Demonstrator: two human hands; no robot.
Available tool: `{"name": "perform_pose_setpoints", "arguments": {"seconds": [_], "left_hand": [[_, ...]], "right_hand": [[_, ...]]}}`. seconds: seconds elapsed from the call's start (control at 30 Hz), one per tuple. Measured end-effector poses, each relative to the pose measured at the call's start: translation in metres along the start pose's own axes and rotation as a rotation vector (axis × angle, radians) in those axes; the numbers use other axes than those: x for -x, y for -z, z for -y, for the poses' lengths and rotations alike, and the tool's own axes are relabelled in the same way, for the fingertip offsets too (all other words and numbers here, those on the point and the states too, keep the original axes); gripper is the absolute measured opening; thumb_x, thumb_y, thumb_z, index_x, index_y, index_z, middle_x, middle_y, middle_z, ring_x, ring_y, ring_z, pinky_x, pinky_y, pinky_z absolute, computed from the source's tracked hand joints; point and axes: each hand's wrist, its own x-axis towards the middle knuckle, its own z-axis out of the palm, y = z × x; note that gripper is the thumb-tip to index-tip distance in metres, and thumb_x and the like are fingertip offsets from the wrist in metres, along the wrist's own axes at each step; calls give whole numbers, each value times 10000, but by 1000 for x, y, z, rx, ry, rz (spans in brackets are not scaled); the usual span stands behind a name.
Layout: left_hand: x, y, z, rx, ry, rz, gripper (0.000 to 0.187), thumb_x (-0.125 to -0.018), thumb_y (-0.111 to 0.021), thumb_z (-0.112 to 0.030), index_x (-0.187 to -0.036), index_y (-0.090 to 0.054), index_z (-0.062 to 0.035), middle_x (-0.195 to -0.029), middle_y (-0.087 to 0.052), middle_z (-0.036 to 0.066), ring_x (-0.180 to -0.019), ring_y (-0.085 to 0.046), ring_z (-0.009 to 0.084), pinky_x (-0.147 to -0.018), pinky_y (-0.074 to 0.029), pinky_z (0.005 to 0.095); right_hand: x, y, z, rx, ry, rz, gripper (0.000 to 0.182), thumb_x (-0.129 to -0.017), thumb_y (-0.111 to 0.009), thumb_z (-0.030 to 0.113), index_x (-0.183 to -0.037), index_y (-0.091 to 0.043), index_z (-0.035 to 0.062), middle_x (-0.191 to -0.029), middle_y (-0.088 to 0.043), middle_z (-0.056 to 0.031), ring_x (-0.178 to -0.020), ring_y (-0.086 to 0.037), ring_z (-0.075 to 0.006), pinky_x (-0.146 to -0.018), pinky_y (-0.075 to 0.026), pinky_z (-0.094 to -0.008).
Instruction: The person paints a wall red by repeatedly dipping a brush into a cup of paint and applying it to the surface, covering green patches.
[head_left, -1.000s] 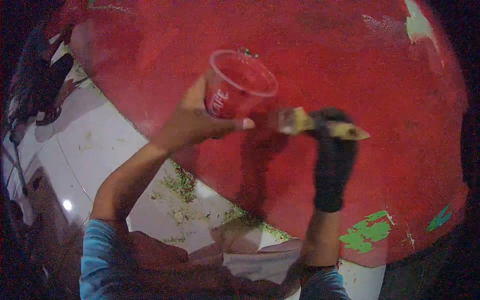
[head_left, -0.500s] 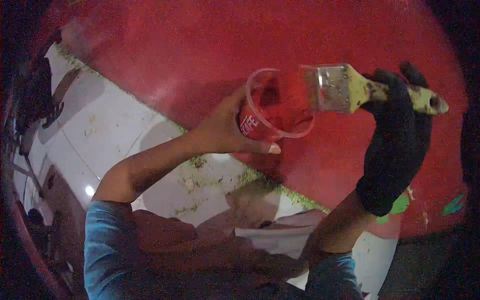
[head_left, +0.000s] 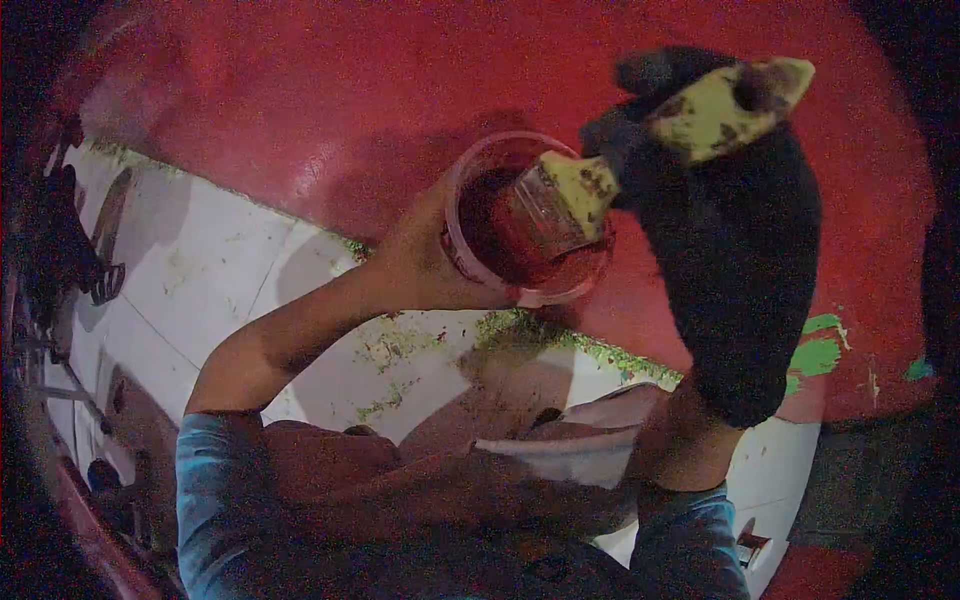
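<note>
My bare left hand (head_left: 425, 245) is wrapped round a clear plastic cup (head_left: 462, 250) with red paint inside, its mouth tilted toward me. In a black glove, my right hand (head_left: 690, 150) grips the spotted yellow handle of a paintbrush (head_left: 578, 190). The brush's metal band slants into the cup's mouth, and its bristles are down inside, mostly hidden. Behind both hands spreads a red painted surface (head_left: 300, 110).
White floor tiles (head_left: 210, 260) meet the red surface along an edge with greenish bits (head_left: 390, 350) scattered near it. Green patches (head_left: 818, 350) mark the red surface at right. Dark items (head_left: 75, 240) stand at the far left.
My right hand has moved left and up, turning the brush down so its bristles went from beside the cup's rim into the cup. The cup has shifted slightly left.
</note>
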Motion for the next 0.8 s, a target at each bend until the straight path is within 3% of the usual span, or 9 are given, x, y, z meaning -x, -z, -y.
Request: {"name": "perform_pose_setpoints", "arguments": {"seconds": [0.03,0.1,0.17,0.23,0.27,0.33,0.43,0.63,0.8], "left_hand": [[1,0,4,104,60,51,1076,-475,-866,-166,-1314,-208,-19,-1290,-368,140,-1196,-365,230,-1020,-280,370],[3,1,7,142,34,44,1043,-471,-860,-172,-1302,-247,-28,-1276,-387,124,-1187,-380,219,-1012,-295,362],[4,2,6,178,11,38,1011,-467,-855,-177,-1290,-285,-36,-1262,-405,108,-1177,-395,207,-1004,-310,354],[3,6,-1,-186,-288,138,1165,-492,-859,-148,-1358,-85,-51,-1366,-268,127,-1248,-300,221,-1048,-233,399],[3,4,1,-185,-283,143,1165,-492,-859,-148,-1358,-85,-51,-1366,-268,127,-1248,-300,221,-1048,-233,399],[1,-1,6,216,-9,1,1006,-469,-854,-179,-1286,-286,-27,-1262,-406,106,-1176,-392,206,-1010,-296,350],[-5,1,-4,159,-39,-28,1012,-468,-853,-174,-1289,-280,-28,-1260,-406,103,-1177,-388,200,-1012,-291,346],[0,4,0,-27,-107,4,1014,-465,-854,-175,-1286,-278,-29,-1247,-414,98,-1161,-402,189,-1004,-303,339],[-7,-2,-4,59,-20,-56,969,-467,-856,-183,-1259,-319,-32,-1232,-428,90,-1145,-417,182,-995,-320,334]], "right_hand": [[-1,-1,1,-3,-5,-4,203,-758,-612,61,-951,-571,13,-814,-624,-66,-750,-603,-156,-664,-490,-273],[-6,-3,7,446,-31,11,198,-754,-620,71,-945,-583,35,-836,-626,-59,-756,-601,-137,-666,-488,-272],[-6,1,3,394,86,58,196,-749,-626,73,-939,-588,42,-839,-626,-49,-758,-600,-131,-670,-488,-275],[-5,2,-1,344,205,105,195,-743,-632,74,-933,-592,49,-842,-627,-40,-761,-599,-126,-675,-488,-277],[-5,0,-4,376,174,96,194,-743,-634,81,-930,-594,50,-844,-627,-38,-763,-600,-128,-676,-488,-279],[-5,-3,-9,443,116,78,191,-744,-637,93,-926,-597,53,-847,-627,-33,-767,-602,-133,-679,-489,-283],[-6,-5,-13,512,60,61,189,-744,-640,106,-922,-600,55,-850,-627,-29,-771,-604,-137,-681,-489,-287],[-7,-4,-15,642,215,66,205,-751,-638,116,-938,-592,47,-854,-625,-37,-774,-605,-144,-682,-492,-287],[-7,-4,-16,750,355,70,219,-756,-636,125,-951,-585,40,-856,-624,-44,-776,-606,-150,-683,-493,-287]]}}
